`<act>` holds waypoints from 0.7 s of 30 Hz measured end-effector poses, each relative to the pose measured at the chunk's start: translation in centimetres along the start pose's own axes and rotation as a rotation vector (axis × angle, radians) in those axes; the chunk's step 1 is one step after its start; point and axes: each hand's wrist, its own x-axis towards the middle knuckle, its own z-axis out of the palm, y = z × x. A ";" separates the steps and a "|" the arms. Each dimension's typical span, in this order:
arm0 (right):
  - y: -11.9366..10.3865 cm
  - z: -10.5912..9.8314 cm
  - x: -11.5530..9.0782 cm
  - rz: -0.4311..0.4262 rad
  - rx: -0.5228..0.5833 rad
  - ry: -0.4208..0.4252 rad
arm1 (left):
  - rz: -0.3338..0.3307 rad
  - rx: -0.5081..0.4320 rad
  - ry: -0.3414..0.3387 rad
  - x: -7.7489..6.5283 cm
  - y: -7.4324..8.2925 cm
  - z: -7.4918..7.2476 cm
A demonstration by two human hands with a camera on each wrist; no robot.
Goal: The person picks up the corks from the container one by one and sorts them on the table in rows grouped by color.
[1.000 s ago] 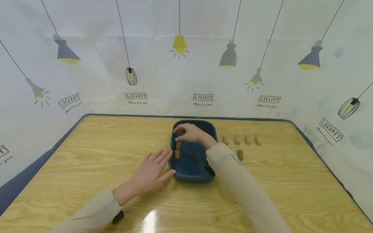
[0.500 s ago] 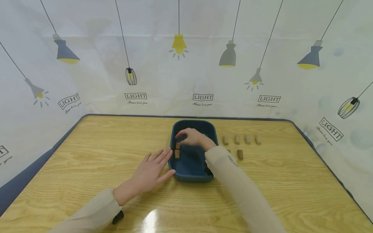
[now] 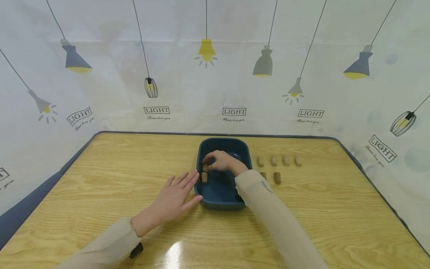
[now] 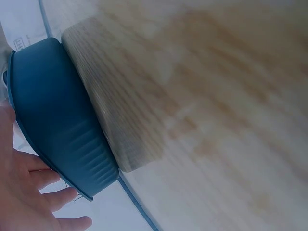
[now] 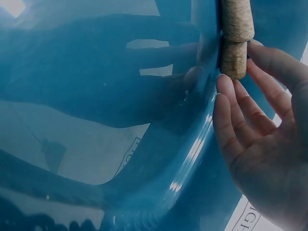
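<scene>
Inside a glossy blue tray (image 3: pixel 218 205), two corks lie end to end along its left wall. The nearer cork (image 3: pixel 204 177) shows plainly in the head view; my right hand (image 3: pixel 221 161) partly covers the farther one. In the right wrist view, my right thumb and fingertips pinch that farther cork (image 5: pixel 234 61), its end against the other cork (image 5: pixel 237 19). My left hand (image 3: pixel 174 198) is spread flat with straight fingers, its fingertips and thumb touching the tray's left rim. The left wrist view shows these fingers (image 4: pixel 45 179) along the tray's outer side.
To the right of the tray, several pale corks (image 3: pixel 273 160) stand in a row on the wooden table (image 3: pixel 111 179). In front of them is a darker cork (image 3: pixel 277 178), with another (image 3: pixel 263 175) partly behind the right sleeve (image 3: pixel 268 205). A printed wall covering (image 3: pixel 188 89) encloses the back and sides.
My right hand has come slightly toward me and lower along the tray's left wall, its fingers closing around the farther cork. The right sleeve shifted slightly, uncovering a cork. My left hand stays put.
</scene>
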 end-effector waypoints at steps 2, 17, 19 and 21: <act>0.1 0.1 0.2 0.019 -0.011 0.008 | -0.001 0.001 -0.002 0.0 0.0 0.0; -0.1 0.6 0.7 0.122 -0.080 0.045 | -0.010 0.000 -0.017 0.0 0.1 -0.2; -0.1 0.7 0.7 0.125 -0.090 0.044 | -0.012 -0.002 -0.021 0.0 0.2 -0.2; -0.2 0.7 0.7 0.127 -0.097 0.047 | -0.013 -0.004 -0.023 0.0 0.2 -0.2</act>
